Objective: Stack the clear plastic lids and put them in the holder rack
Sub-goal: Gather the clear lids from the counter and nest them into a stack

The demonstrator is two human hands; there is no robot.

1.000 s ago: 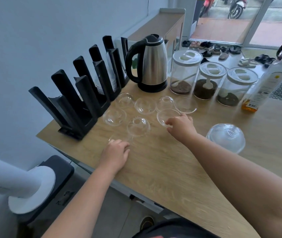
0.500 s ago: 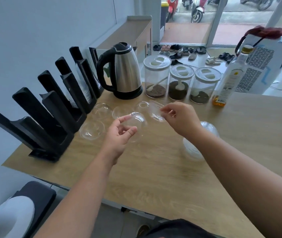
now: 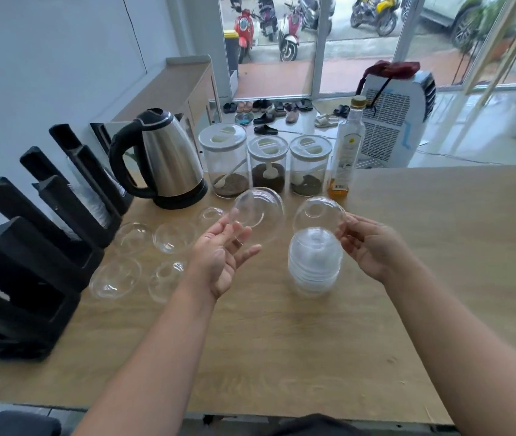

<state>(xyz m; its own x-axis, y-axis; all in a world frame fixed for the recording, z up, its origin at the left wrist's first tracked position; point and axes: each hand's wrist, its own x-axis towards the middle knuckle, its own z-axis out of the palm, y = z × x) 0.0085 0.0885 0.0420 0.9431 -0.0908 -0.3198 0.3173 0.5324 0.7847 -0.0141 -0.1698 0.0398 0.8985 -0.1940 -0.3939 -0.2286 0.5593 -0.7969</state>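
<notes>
While its label [image 3: 343, 169] blurs unreadably, both hands hold lids.

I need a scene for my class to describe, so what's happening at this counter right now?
A person is gathering clear dome lids. The left hand holds one lid up by its rim, and the right hand holds another lid above a stack of lids on the wooden counter. Five loose lids lie beside the black holder rack.

The bottle [image 3: 346, 158] label seems too blurred to read.
</notes>
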